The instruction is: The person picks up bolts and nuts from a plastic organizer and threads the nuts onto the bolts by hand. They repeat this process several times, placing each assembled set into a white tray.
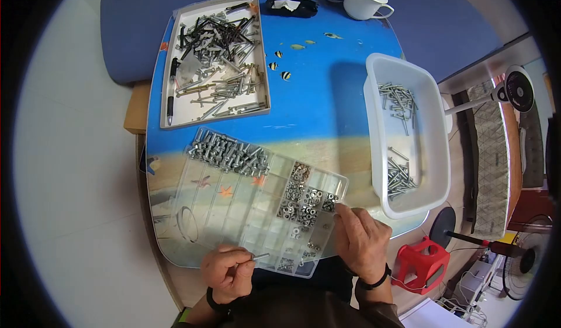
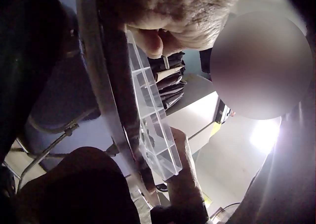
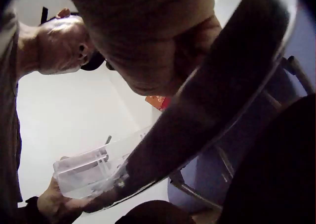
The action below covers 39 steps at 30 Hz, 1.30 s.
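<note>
My left hand (image 1: 227,269) pinches a silver bolt (image 1: 260,256), its shank pointing right over the near edge of a clear compartment box (image 1: 234,202). In the left wrist view, the bolt (image 2: 166,62) pokes out below the curled fingers. My right hand (image 1: 363,240) reaches over the box's right edge, fingertips bent down at a compartment of dark nuts (image 1: 329,202); I cannot tell whether they hold one. More nuts and washers (image 1: 301,195) fill small compartments beside it. Several bolts (image 1: 231,154) are heaped in the box's far long compartment.
A shallow cardboard tray (image 1: 159,109) of mixed screws and a pen (image 1: 170,103) lies at the back left. At right stands a white plastic bin (image 1: 374,135) with long screws. A lidded white mug (image 1: 363,1) and a black tissue pack (image 1: 304,8) sit at the back.
</note>
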Available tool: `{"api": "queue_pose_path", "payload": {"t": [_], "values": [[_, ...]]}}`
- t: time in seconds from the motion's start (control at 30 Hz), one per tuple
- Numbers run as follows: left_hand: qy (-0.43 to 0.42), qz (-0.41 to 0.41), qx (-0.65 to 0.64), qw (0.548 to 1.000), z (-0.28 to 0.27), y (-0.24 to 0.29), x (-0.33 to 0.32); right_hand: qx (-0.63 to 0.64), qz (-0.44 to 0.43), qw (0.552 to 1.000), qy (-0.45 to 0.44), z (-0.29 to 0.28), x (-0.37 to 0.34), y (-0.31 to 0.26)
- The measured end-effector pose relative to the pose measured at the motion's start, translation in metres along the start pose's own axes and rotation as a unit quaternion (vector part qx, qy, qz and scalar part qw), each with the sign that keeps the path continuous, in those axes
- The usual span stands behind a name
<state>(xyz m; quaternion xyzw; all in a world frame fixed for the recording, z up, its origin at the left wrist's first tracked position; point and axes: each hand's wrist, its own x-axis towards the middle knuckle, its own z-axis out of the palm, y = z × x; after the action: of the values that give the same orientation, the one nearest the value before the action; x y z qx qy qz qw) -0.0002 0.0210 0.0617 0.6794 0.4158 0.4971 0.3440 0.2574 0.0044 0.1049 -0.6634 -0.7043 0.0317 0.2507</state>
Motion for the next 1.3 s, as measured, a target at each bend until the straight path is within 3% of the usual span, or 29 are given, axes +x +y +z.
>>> {"api": "queue_pose_path", "payload": {"t": [0.37, 0.8, 1.07, 1.3], "values": [[-0.007, 0.001, -0.003, 1.000, -0.002, -0.001, 0.002, -0.046, 0.054, 0.989, -0.127, -0.006, 0.020, -0.008], [-0.018, 0.001, -0.024, 1.000, -0.003, 0.000, 0.007, -0.004, 0.076, 0.993, -0.091, -0.004, 0.011, -0.008], [-0.010, -0.007, -0.021, 1.000, -0.002, 0.001, 0.004, 0.037, -0.083, 0.995, -0.039, -0.007, -0.017, -0.005], [-0.008, 0.009, 0.007, 1.000, -0.003, -0.001, 0.002, 0.032, -0.078, 0.995, -0.048, 0.001, -0.017, -0.009]]}}
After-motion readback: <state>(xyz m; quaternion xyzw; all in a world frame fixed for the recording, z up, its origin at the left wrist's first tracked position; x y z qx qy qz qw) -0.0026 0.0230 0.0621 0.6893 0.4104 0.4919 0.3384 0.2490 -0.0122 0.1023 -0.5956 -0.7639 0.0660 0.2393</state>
